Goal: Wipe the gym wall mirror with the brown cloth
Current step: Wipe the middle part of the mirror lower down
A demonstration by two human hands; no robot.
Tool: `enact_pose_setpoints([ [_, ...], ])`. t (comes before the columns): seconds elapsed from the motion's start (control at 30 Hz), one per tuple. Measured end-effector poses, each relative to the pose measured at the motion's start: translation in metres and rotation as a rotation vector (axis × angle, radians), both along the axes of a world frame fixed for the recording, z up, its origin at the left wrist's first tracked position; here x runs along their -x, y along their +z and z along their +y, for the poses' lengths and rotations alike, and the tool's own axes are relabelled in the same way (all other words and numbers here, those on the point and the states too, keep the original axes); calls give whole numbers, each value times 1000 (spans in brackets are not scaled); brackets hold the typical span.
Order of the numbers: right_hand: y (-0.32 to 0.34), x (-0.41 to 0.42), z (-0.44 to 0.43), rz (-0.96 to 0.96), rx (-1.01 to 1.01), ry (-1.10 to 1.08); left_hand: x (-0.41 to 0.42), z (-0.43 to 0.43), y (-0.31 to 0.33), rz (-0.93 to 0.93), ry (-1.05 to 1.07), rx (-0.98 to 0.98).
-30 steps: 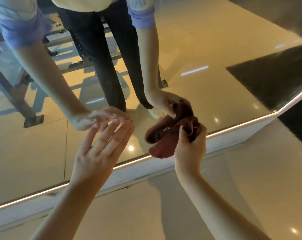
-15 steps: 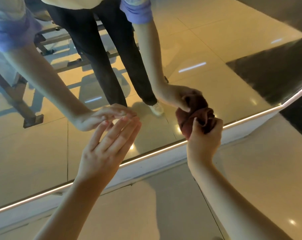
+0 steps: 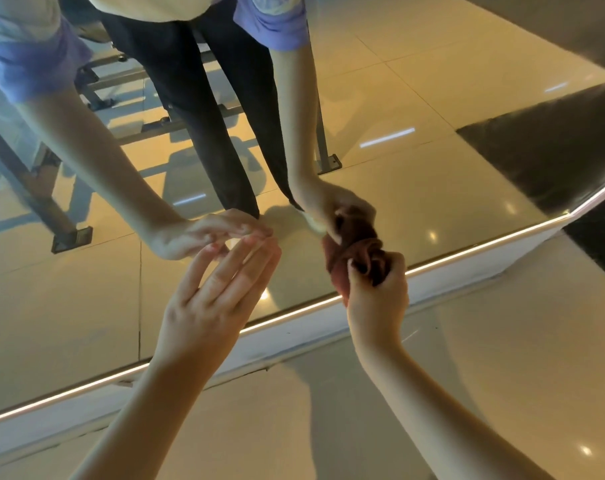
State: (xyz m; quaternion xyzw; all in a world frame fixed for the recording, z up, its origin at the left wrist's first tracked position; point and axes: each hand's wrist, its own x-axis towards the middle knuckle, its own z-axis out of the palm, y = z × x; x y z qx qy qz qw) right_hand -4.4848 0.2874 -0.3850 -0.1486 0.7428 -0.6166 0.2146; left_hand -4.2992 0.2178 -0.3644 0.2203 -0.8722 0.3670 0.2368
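Gripping bunched brown cloth (image 3: 360, 258) in right hand (image 3: 377, 299), against wall mirror (image 3: 432, 188) near its bottom edge.
Holding left hand (image 3: 207, 306) flat, fingers straight, fingertips at the glass, left of cloth, not touching it.

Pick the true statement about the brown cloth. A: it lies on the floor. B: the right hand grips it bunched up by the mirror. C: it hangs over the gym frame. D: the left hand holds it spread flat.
B: the right hand curls its fingers round the bunched brown cloth at the mirror; the left hand is open and empty.
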Motion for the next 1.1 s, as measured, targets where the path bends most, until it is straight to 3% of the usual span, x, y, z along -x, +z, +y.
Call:
enact_pose_setpoints([
  [0.1,8,-5,4,68,53,110,-10,0,0,9,13,-3],
  [0.27,2,0,-3,7,39,-122,-34,1,-3,19,62,-18],
  [0.47,4,-39,-1,42,20,119,-45,0,-2,8,53,4],
  [0.63,1,-31,-10,-18,21,-142,-61,0,-3,28,59,-11],
  [0.83,-7,-78,-7,33,7,143,-81,-2,-4,18,62,-6],
  [1.0,3,-57,-14,-39,65,-137,-101,-4,-3,45,76,-21],
  [1.1,-2,-79,-18,-49,33,-82,-115,-6,-4,68,105,-27],
])
